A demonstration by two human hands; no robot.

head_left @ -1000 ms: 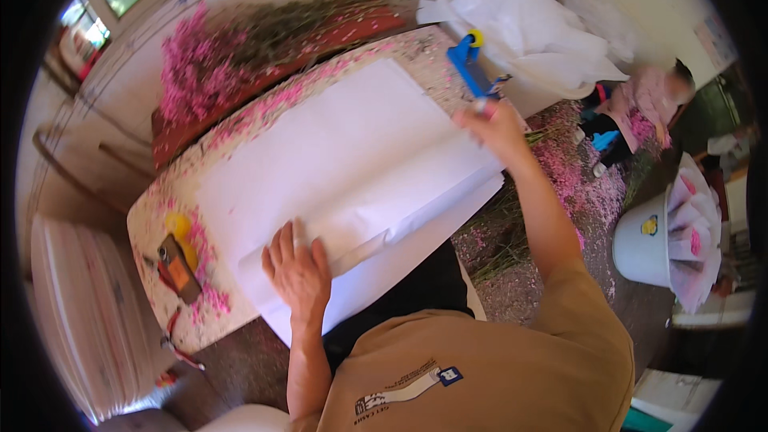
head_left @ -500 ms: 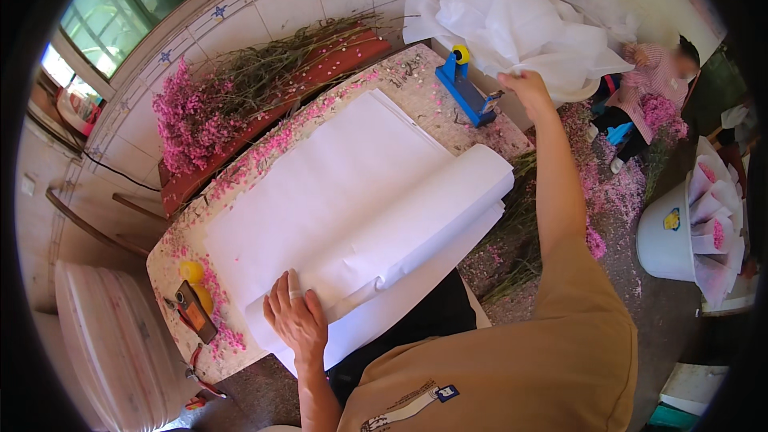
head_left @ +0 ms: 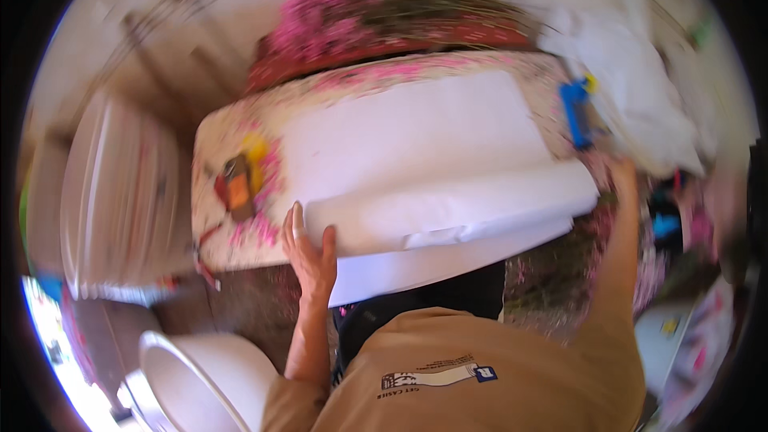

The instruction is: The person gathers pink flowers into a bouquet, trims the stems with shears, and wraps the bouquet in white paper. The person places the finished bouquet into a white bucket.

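A stack of large white paper sheets [head_left: 416, 124] lies on the table, its near part folded over in a loose roll [head_left: 448, 204]. Beside the left end of this roll is my left hand [head_left: 310, 254], fingers apart and nothing held; a pale wrap circles one finger. At the table's right end stands a blue tape dispenser [head_left: 575, 114] with a yellow roll. My right hand [head_left: 621, 166] is just below and to the right of it, near crumpled white wrapping sheets [head_left: 640, 88]. Motion smears its fingers, so whether they hold anything is unclear.
Pink flowers [head_left: 324, 20] on long stems lie on a red board behind the table [head_left: 228, 132]. A dark phone-like object [head_left: 238, 184] and red-handled pliers [head_left: 206, 266] are at the left. White buckets [head_left: 200, 376] stand lower left; another bucket [head_left: 660, 344] is lower right.
My view has swung left, bringing the lower-left buckets in. My left hand has come off the paper roll and spread its fingers. My right hand has lowered from beside the dispenser to below it.
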